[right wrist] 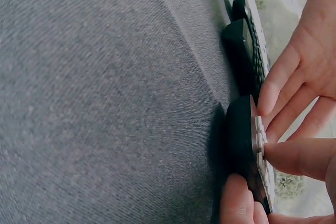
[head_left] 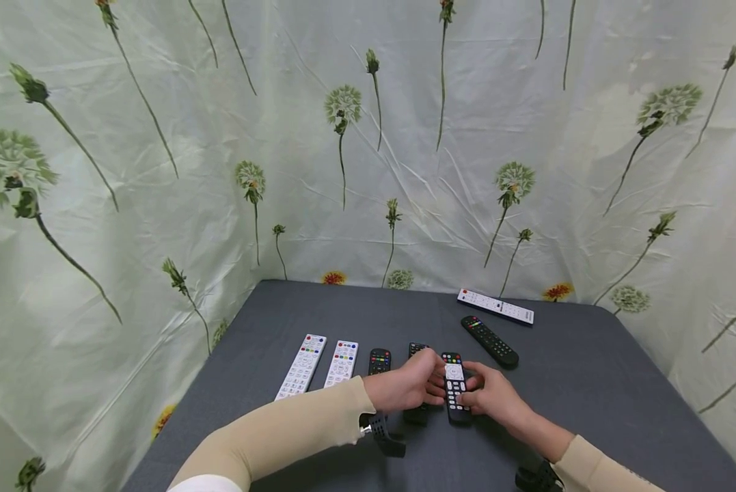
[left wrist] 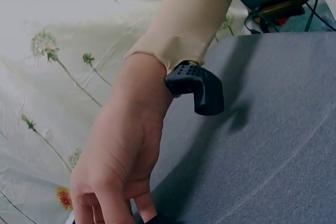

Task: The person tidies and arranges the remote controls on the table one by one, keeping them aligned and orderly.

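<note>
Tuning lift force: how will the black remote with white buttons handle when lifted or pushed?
Likely stiff: the remote looks straight, unbent. Probably won't roll: its body is long and flattish. Its raised buttons might add some friction against slipping.

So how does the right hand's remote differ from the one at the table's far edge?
The held remote looks mostly black, the far remote white. The held remote points forward; the far remote lies crosswise. The right hand grips the held remote; the far remote lies untouched. Both bear buttons.
</note>
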`<state>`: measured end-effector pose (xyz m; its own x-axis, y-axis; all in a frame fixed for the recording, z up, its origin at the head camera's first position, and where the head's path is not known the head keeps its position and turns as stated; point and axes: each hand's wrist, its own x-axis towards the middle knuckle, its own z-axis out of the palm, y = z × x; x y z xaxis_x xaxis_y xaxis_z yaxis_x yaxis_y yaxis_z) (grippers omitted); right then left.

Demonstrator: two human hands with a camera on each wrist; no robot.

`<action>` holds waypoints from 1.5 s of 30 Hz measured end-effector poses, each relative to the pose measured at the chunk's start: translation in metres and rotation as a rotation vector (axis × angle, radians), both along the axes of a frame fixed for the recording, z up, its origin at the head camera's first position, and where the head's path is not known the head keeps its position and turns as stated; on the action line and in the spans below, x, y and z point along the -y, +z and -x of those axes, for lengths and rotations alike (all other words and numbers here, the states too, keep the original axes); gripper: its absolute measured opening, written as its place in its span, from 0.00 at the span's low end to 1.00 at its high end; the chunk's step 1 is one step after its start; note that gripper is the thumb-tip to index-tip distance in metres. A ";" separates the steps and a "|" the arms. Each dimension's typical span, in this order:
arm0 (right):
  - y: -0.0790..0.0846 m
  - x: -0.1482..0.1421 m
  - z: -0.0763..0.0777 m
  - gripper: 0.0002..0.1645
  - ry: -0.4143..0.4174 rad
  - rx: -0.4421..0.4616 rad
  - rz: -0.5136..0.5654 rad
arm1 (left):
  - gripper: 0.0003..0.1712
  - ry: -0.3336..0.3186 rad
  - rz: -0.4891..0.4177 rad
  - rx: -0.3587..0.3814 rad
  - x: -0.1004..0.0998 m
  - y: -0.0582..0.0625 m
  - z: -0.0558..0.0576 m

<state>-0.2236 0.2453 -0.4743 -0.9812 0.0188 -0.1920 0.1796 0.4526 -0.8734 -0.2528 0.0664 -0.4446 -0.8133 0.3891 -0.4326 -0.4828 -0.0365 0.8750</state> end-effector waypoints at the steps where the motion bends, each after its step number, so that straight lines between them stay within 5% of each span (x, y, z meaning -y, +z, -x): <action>1: 0.000 0.000 -0.001 0.46 0.004 -0.010 -0.010 | 0.21 -0.009 -0.004 -0.002 0.000 0.001 -0.001; 19: -0.011 0.003 -0.005 0.43 -0.024 -0.061 -0.059 | 0.24 0.037 -0.073 0.011 -0.002 -0.001 -0.010; 45: -0.010 0.003 -0.007 0.42 -0.034 -0.057 -0.032 | 0.23 0.038 -0.060 -0.019 -0.004 -0.002 -0.012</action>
